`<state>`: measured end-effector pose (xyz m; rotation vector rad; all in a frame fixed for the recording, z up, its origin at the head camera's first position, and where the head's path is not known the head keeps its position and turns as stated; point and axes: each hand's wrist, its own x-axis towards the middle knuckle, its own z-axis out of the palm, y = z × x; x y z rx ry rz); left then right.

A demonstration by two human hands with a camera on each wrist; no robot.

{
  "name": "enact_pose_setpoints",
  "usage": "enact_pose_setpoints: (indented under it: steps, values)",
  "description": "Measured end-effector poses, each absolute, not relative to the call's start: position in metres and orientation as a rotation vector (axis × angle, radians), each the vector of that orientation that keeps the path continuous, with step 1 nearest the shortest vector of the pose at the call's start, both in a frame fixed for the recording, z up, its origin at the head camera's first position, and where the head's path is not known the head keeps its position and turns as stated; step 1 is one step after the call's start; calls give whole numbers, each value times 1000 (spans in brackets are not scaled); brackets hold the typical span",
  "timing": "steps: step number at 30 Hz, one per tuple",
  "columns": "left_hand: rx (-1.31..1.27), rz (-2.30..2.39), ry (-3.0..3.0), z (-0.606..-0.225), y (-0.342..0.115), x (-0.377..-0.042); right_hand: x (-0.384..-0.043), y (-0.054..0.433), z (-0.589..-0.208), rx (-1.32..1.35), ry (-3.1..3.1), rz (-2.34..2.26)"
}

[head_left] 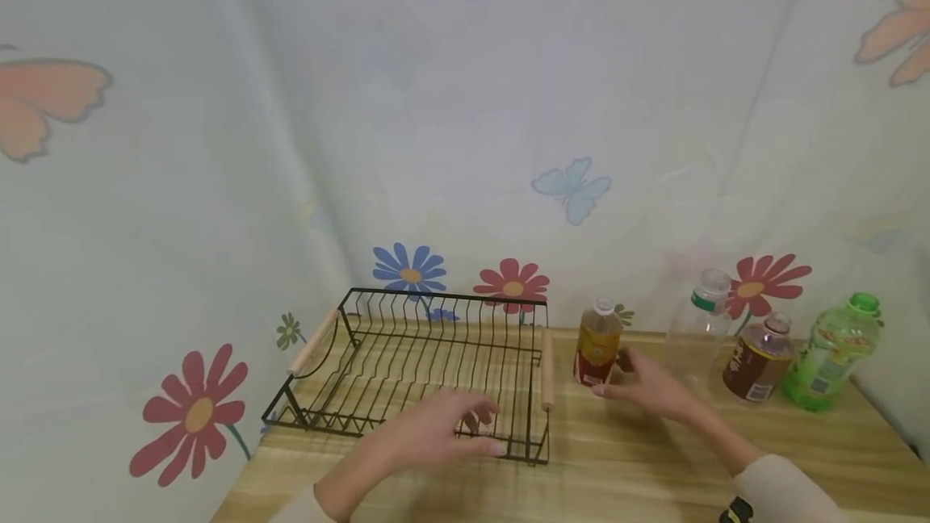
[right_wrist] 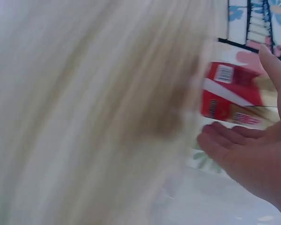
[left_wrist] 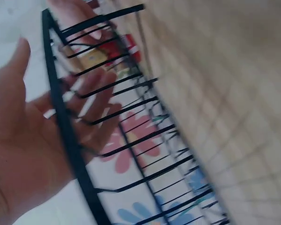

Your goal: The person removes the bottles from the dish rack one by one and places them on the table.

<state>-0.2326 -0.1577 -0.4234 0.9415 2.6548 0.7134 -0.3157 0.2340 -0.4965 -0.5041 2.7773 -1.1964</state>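
Note:
A black wire dish rack (head_left: 429,341) with wooden handles stands on the wood-grain table. Over its front edge hovers my left hand (head_left: 434,433), fingers loosely bent and thumb apart, holding nothing. In the left wrist view this hand (left_wrist: 33,136) is spread behind the rack's black rail (left_wrist: 68,131). Right of the rack stands an upright bottle (head_left: 599,344) with a red and yellow label and amber contents. My right hand (head_left: 650,388) is beside it, thumb and fingers parted. In the right wrist view a gap shows between those fingers and the red label (right_wrist: 229,91).
Further right stand a clear bottle (head_left: 693,337) with a green neck ring, a brown-labelled bottle (head_left: 757,363) and a green bottle (head_left: 828,357) with a green cap. A flower-print curtain (head_left: 465,144) hangs behind the table (head_left: 617,466) and along its left side.

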Motion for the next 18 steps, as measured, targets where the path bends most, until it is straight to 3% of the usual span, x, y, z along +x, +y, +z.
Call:
enact_pose_setpoints:
  steps: [5,11,18]
  values:
    - [907,498,2866,-393,-152,-226,-284,240,-458,-631,2835,-955]
    - [1062,231,3092,-337,-139,-227,-253,237,-382,-749,2857,-859]
    - [1216,307,3218,-286,-115,-251,-254,229,-319,-920,3154,-668]
